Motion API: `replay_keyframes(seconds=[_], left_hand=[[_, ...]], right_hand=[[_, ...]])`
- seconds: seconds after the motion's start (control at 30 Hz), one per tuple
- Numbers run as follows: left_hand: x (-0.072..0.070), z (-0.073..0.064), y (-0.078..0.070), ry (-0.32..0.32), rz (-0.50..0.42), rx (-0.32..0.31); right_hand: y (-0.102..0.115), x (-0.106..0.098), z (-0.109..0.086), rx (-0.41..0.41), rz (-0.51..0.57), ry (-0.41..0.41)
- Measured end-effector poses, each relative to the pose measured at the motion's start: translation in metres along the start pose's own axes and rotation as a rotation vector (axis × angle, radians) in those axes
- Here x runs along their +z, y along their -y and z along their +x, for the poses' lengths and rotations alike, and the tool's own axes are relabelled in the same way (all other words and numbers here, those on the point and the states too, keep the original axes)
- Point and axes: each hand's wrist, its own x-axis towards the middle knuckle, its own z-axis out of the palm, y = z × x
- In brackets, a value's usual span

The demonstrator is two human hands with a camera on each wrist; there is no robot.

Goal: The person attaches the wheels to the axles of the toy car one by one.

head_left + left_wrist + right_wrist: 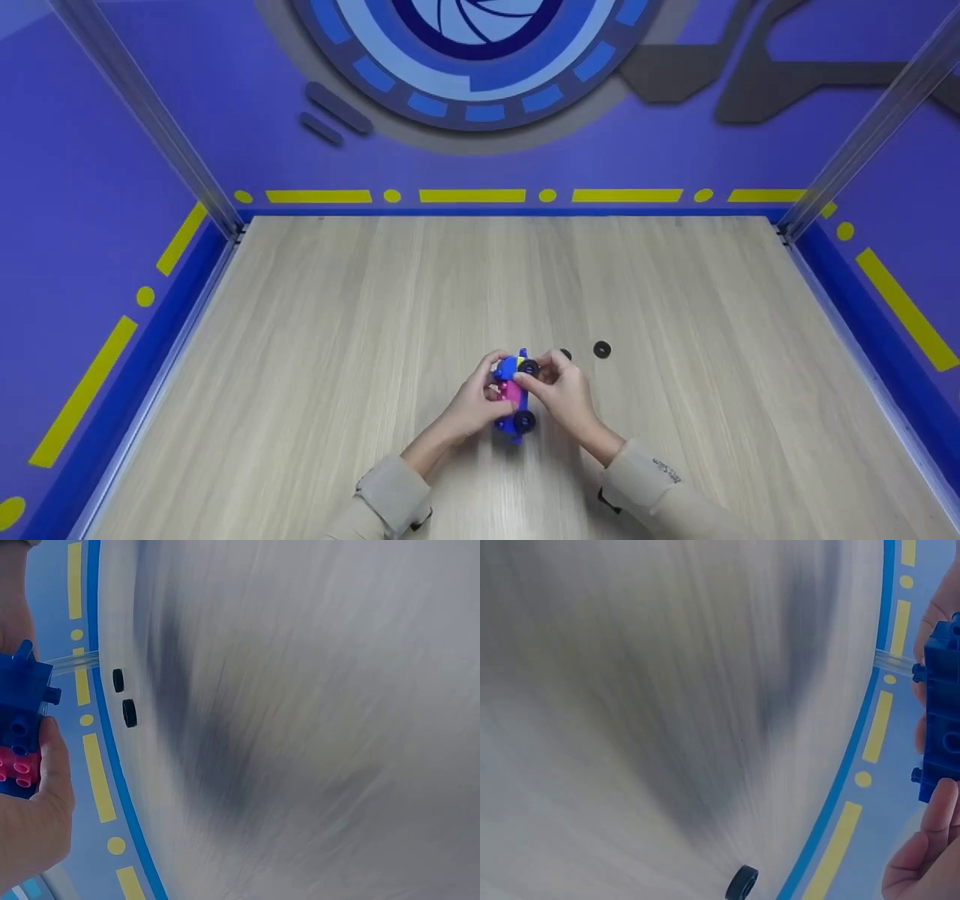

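Observation:
In the head view, a blue toy car [511,394] with a pink middle is held up between both hands, tilted so that two black wheels face the camera. My left hand [474,401] grips its left side, thumb across the pink part. The right hand [562,388] pinches the car's far end by one black wheel [529,367]; the other fitted wheel [524,421] is at the near end. Bare pegs stick out of the blue body [941,712] in the right wrist view. Part of the car is hidden behind the fingers.
Just beyond the right hand lie two loose black wheels, one in plain sight [602,349] and one partly covered [566,355]. Under them is a wood-grain table [337,315], bounded by blue panels [480,169] with yellow marks and metal corner posts.

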Motion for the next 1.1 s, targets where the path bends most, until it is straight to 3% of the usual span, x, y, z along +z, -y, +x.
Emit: replay_keyframes(seconds=[0.3, 0.63, 0.97, 1.1], left_hand=[[-0.002, 0.001, 0.002, -0.004, 0.014, -0.015], [-0.005, 0.011, 0.03, -0.049, 0.019, -0.028], [-0.01, 0.006, 0.026, -0.097, -0.034, -0.02], [-0.012, 0.008, 0.032, -0.124, 0.018, -0.011]], right_hand=[[-0.002, -0.004, -0.001, -0.049, -0.064, 0.006], [-0.004, -0.008, -0.001, -0.05, -0.064, 0.028], [-0.008, -0.01, -0.001, -0.085, -0.057, 0.042], [-0.009, -0.012, -0.001, -0.071, -0.061, 0.041]])
